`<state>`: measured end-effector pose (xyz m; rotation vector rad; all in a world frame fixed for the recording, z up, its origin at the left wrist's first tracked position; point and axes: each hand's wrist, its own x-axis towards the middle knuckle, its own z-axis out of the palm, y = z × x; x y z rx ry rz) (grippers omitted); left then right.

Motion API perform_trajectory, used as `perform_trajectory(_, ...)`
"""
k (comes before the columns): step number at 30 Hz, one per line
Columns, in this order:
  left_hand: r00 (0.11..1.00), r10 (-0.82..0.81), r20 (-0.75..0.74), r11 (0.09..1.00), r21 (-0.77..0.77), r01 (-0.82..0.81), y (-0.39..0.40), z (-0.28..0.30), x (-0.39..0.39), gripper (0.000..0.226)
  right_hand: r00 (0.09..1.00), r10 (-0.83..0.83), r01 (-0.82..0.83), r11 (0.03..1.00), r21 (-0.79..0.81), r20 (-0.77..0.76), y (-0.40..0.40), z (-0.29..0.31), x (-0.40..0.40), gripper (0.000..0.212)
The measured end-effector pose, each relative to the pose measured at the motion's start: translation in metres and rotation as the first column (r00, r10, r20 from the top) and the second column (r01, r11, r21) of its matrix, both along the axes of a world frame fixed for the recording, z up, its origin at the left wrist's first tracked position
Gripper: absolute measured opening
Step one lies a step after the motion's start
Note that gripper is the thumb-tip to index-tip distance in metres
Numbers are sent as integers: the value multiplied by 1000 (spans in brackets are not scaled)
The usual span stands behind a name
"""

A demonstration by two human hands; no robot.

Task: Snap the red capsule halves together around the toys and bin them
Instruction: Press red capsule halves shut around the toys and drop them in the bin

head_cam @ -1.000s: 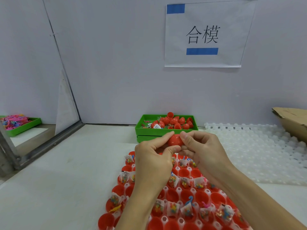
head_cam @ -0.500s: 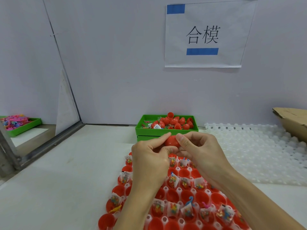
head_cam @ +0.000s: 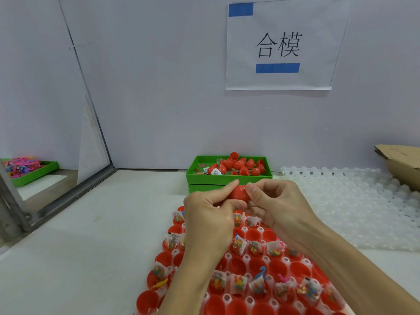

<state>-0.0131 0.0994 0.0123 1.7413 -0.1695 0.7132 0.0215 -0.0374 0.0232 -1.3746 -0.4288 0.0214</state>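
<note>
A red capsule (head_cam: 239, 193) is held in the air between both hands, just in front of the green bin (head_cam: 227, 177). My left hand (head_cam: 209, 212) pinches its left side with thumb and forefinger; my right hand (head_cam: 275, 205) pinches its right side. Whether the two halves are fully joined is hidden by my fingers. Below my hands lies a white holder tray (head_cam: 245, 229) with several open red capsule halves (head_cam: 278, 269), many holding small bagged toys (head_cam: 238, 283). The green bin holds several closed red capsules (head_cam: 238, 164).
A white moulded tray (head_cam: 354, 205) lies flat on the right, with a cardboard box (head_cam: 400, 162) behind it. At far left, past a metal frame (head_cam: 68, 198), another green tray (head_cam: 34, 171) holds pink toys. A paper sign (head_cam: 279, 44) hangs on the back wall.
Both hands have lifted slightly with the capsule and shifted their fingers on it, staying close in front of the green bin.
</note>
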Motion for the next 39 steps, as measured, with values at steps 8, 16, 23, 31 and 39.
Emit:
perform_trajectory(8,999,9,34,993,116,-13,-4,-2,0,38,999,-5,7,998,-60,43,-7,-2,5,28)
perform_trajectory(16,998,-6,-58,992,125,13,2,-3,5,47,991,-7,13,999,45,-134,3,-7,5,35)
perform_trajectory(23,966,-256,-31,960,-129,250,-1,9,0,47,882,420,-355,890,286,-215,-7,10,-4,30)
perform_trajectory(31,890,-437,-132,867,-325,378,-1,-1,4,48,983,166,-149,968,200,-75,-2,-1,5,32)
perform_trajectory(39,923,-373,-96,864,-398,307,-7,-7,9,40,969,-66,104,984,-147,239,6,-11,4,25)
